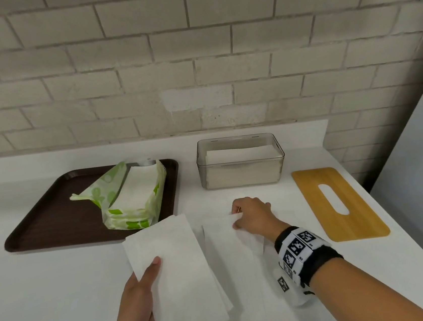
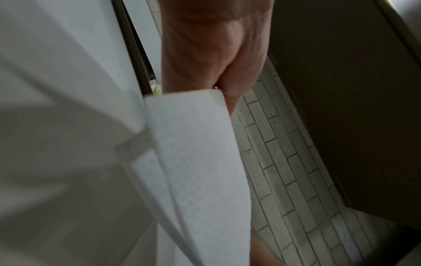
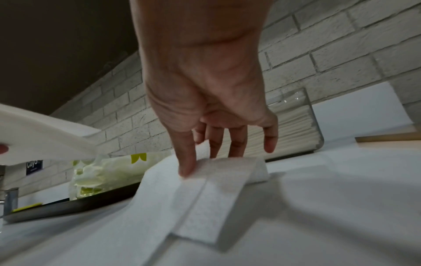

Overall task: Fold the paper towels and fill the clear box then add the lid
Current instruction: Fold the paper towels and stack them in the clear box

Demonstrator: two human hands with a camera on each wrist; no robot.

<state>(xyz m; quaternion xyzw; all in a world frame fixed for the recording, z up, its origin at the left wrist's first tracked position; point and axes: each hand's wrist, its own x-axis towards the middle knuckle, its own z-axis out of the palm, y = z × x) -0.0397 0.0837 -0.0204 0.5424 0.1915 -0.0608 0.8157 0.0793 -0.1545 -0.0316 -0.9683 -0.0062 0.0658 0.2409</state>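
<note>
A: Head view: white counter (image 1: 61, 283), brick wall (image 1: 193, 56). Clear box (image 1: 241, 162) at twelve o'clock, lid (image 1: 365, 222) at two.

B: Left hand (image 1: 140, 308) grips folded towels (image 1: 175, 270); right hand (image 1: 253, 217) pinches another towel (image 1: 230, 240).

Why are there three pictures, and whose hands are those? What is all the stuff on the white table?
No machine here: a person wears three cameras. The big picture looks down from their head; the other two look along each wrist. The left hand holds a stack of folded paper towels, thumb on top. The right hand pinches the far end of another paper towel lying on the white counter. Behind sits the clear box, already holding towels, with its wooden lid lying off to the right. On the left, a brown tray carries an open green and white towel packet.
</note>
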